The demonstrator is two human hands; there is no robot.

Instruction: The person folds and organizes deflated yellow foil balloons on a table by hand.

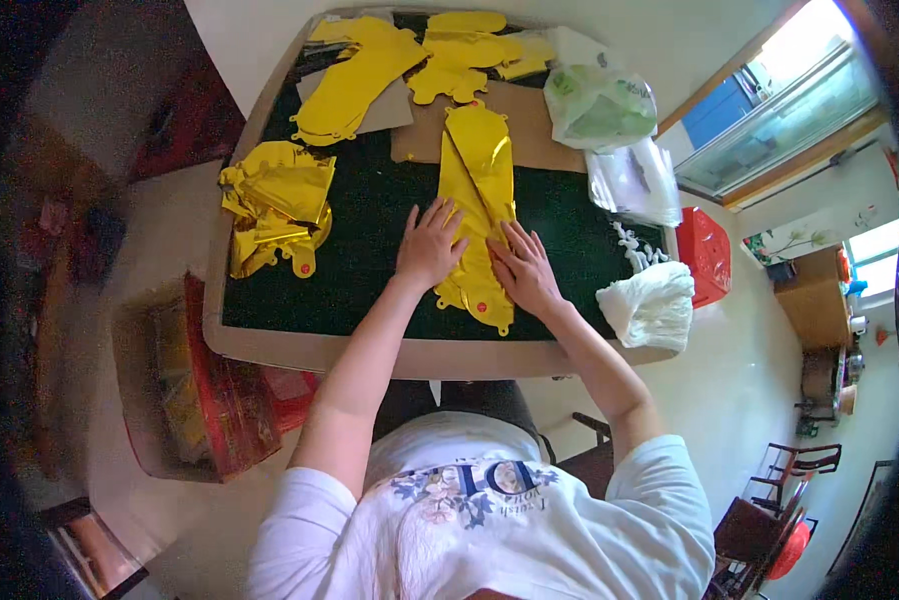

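Observation:
A shiny gold foil balloon (481,150), flat and uninflated, lies lengthwise on the dark green table cover, with a diagonal fold across it. My left hand (429,247) rests at its left edge, fingers stretched out and fingertips on the foil. On its right edge lies my right hand (525,268), fingers extended and pressed flat. Neither hand grips anything. A crumpled, folded pile of gold foil balloons (281,205) sits at the table's left side. Farther back lie another flat gold foil balloon (359,85) and several more gold foil pieces (461,50).
Cardboard (544,125) lies under the balloon's far end. Along the right are a green-white plastic bag (601,105), clear plastic bags (634,182), white strings (639,245) and a white cloth-like bundle (649,305). A red container (702,257) stands beyond; a lined box (204,400) sits lower left.

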